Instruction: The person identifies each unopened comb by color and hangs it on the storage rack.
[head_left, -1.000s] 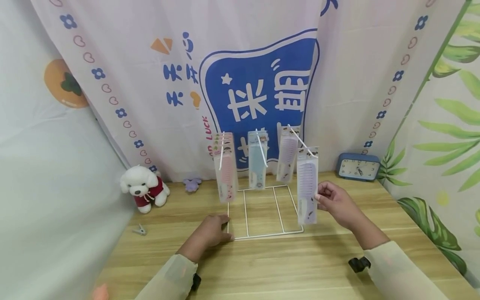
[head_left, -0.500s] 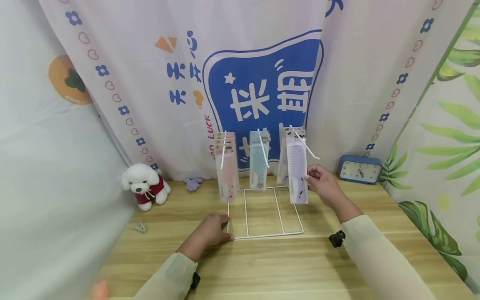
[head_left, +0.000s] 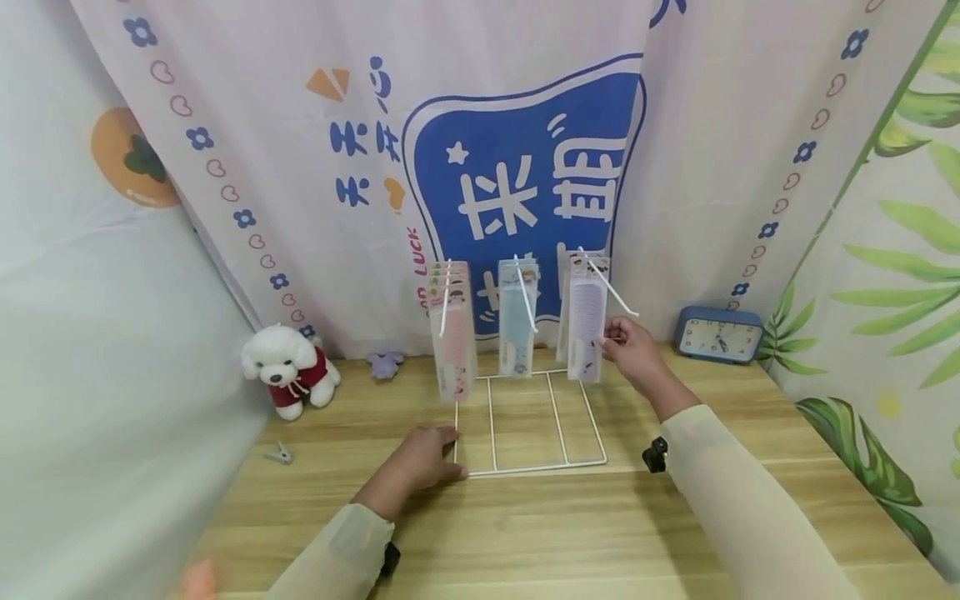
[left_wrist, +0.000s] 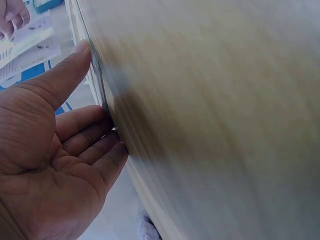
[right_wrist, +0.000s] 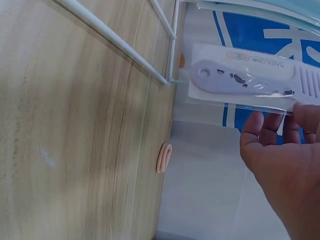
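In the head view my right hand (head_left: 633,350) pinches the edge of a packaged purple comb (head_left: 587,321) between thumb and fingers. That comb hangs on the right prong of a white wire rack (head_left: 525,472), in front of another purple pack. The right wrist view shows the pack's lower end (right_wrist: 235,77), printed "PLASTIC COMB". On the left prong hang several packaged pink combs (head_left: 453,342); packaged blue combs (head_left: 517,317) are on the middle prong. My left hand (head_left: 420,458) rests against the front left corner of the rack's base, thumb and fingers pressing at the wire.
A white toy dog (head_left: 288,367) in red and a purple flower-shaped piece (head_left: 385,365) stand at the back left. Nearer lies a grey clip (head_left: 281,454). A blue alarm clock (head_left: 718,335) is at the back right, before the printed curtain. An orange object (head_left: 199,579) lies front left.
My right hand has pushed the purple comb pack back along the right prong, away from the tip and toward the other purple pack. My left hand stays at the rack's corner.
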